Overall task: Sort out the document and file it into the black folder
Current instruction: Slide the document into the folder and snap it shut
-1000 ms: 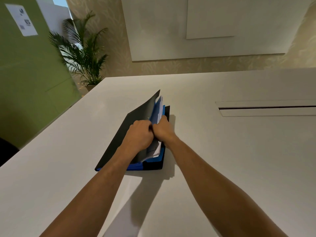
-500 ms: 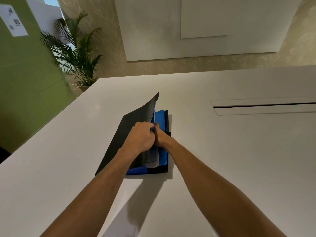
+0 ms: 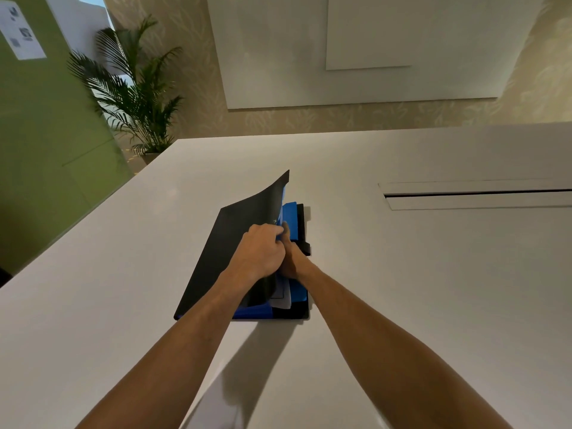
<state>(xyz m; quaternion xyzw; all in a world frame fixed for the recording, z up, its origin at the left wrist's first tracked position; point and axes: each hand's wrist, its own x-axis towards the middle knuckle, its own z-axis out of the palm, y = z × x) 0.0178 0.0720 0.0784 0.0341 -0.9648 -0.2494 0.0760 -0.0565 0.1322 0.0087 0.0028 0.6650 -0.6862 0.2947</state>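
White table (image 3: 402,274), palm (image 3: 136,97), green wall (image 3: 46,119)

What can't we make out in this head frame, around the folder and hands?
Head view only:
- Right hand: fingers hidden behind the left hand and the raised cover of the black folder; grip unclear.
- White paper: only the near corner shows; whether it is fully seated is hidden.
- Blue dividers: count hidden by the cover.
- Wall notice: print too small.
- Table slot: cut by the right edge.
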